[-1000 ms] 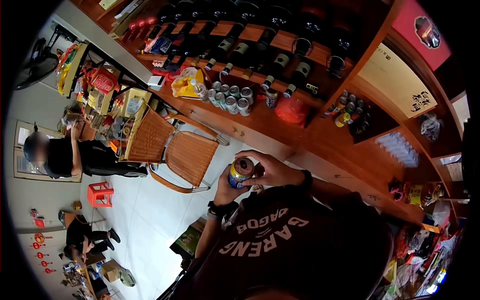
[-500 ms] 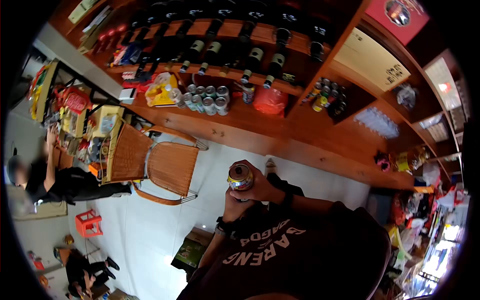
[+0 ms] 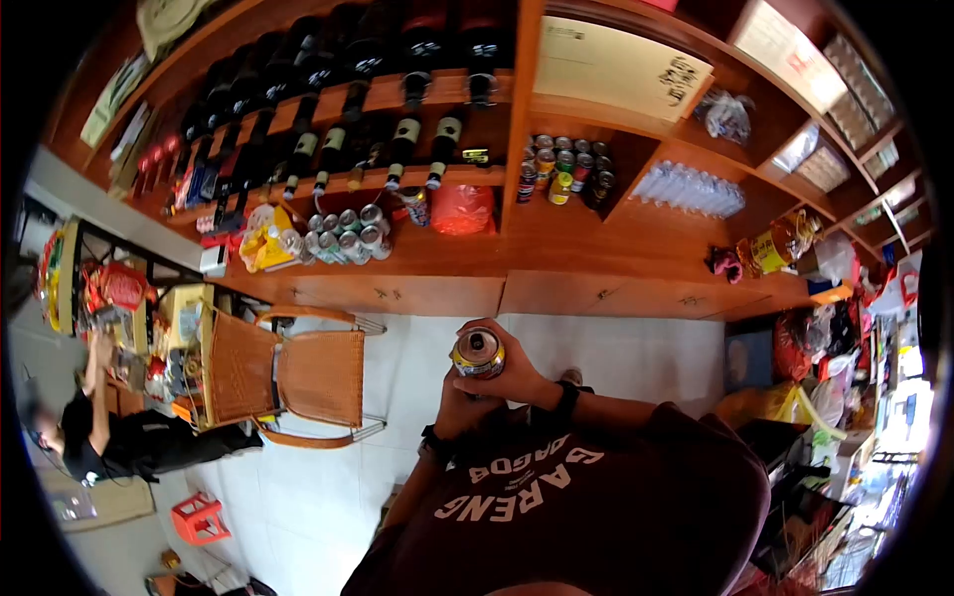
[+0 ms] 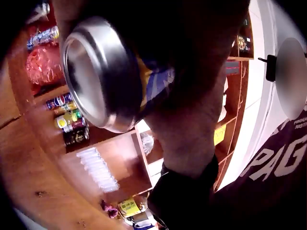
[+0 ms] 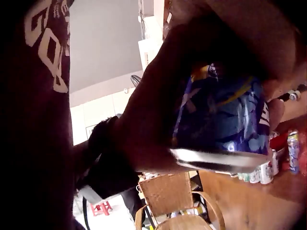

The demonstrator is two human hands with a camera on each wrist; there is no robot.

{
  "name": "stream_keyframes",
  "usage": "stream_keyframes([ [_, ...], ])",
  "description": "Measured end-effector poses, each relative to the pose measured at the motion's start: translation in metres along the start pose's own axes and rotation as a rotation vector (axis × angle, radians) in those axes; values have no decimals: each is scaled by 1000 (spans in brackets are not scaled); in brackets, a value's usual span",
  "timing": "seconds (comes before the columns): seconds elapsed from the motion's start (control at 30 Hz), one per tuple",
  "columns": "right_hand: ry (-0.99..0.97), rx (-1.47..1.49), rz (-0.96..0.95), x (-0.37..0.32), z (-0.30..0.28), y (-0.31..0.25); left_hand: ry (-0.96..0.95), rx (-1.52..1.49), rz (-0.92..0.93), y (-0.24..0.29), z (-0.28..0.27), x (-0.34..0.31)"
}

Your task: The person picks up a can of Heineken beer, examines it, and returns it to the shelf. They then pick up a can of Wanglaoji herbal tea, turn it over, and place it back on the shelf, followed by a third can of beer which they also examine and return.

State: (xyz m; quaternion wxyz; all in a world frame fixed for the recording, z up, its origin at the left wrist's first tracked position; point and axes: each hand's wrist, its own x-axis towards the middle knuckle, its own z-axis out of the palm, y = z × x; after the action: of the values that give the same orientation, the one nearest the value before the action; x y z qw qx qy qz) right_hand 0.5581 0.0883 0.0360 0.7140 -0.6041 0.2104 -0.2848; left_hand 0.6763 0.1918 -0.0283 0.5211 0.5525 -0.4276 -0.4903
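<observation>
A blue and yellow drink can is held upright in front of the chest, its silver lid with a dark spot facing up toward the head camera. My right hand curls round its side in the head view. From the other side, my left hand grips it lower down, partly covered by the right. The left wrist view shows the can's bare silver base from below. In the right wrist view the blue printed side of the can appears between the dark, shadowed hands.
A wooden cabinet stands ahead, bearing silver cans, a red bag and several coloured cans. Dark bottles lie on racks above. A wicker chair and red stool stand left, near another person.
The head view has turned to the right, so the cabinet and chair sit further left. The right hand now wraps further round the can, and both hands still hold it.
</observation>
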Motion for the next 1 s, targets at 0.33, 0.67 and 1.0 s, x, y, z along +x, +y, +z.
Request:
stream_keyframes([
  [0.33,292,175,-58,-79,-98,-8,-203,120,-18,18,112,38],
  [0.67,453,139,-194,-162,-210,-26,-407,121,0,20,244,78],
  [1.0,683,238,-219,-242,-286,-58,-587,182,-23,39,364,97],
])
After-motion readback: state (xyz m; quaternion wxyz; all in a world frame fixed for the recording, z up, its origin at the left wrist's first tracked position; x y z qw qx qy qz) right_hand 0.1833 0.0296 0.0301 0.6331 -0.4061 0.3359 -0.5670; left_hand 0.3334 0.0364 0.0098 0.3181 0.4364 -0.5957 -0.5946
